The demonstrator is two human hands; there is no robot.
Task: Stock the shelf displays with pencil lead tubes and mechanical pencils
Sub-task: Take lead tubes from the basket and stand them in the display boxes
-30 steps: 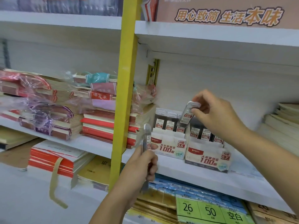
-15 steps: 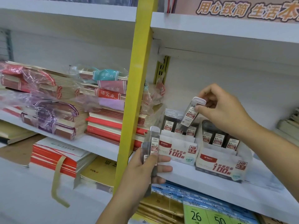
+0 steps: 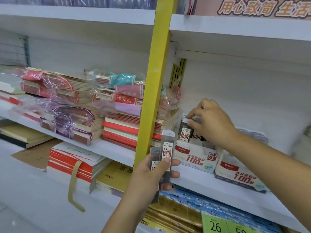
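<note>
My left hand (image 3: 154, 174) grips a small bunch of dark pencil lead tubes (image 3: 165, 151) with white caps, held upright in front of the yellow post. My right hand (image 3: 212, 121) pinches the white cap of one lead tube (image 3: 184, 132), which stands upright in the back left of the white HB 0.5 display box (image 3: 196, 158) on the shelf. More tubes stand in that box, partly hidden by my right hand. A second white display box (image 3: 235, 173) sits to its right, its contents covered by my forearm.
A yellow upright post (image 3: 154, 88) divides the shelving. Stacks of plastic-wrapped notebooks (image 3: 67, 105) fill the shelf to the left. Below lie red-edged books (image 3: 74, 162), blue packs (image 3: 210, 204) and a green price tag (image 3: 217, 224). The upper shelf board (image 3: 235, 29) overhangs the boxes.
My right hand has lowered its tube from a tilted position above the box down into the HB 0.5 box. My left hand with its tubes stays put; the camera shifted left.
</note>
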